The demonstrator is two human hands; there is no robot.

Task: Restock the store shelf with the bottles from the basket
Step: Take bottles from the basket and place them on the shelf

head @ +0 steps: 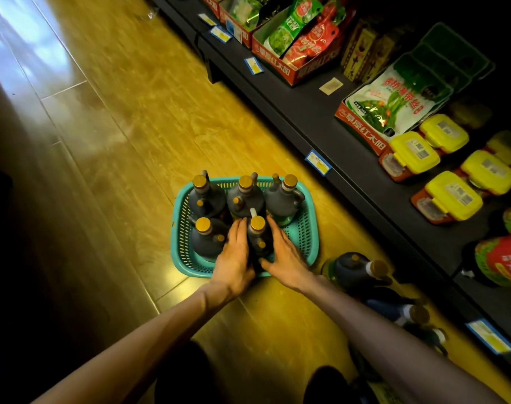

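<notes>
A teal plastic basket (305, 228) sits on the wooden floor and holds several dark bottles with gold caps. Both of my hands clasp the front bottle (258, 239) at the basket's near edge. My left hand (234, 258) wraps its left side, my right hand (283, 258) its right side. Another bottle (207, 237) stands just left of it. Three more (244, 196) stand upright along the basket's far side. The dark store shelf (321, 118) runs diagonally on the right.
Several dark bottles (356, 269) lie on the floor between the basket and the shelf base. The shelf carries yellow-lidded tubs (449, 196), red cartons of green and red packets (301, 39) and blue price tags (318, 163). Open wooden floor (117, 126) lies to the left.
</notes>
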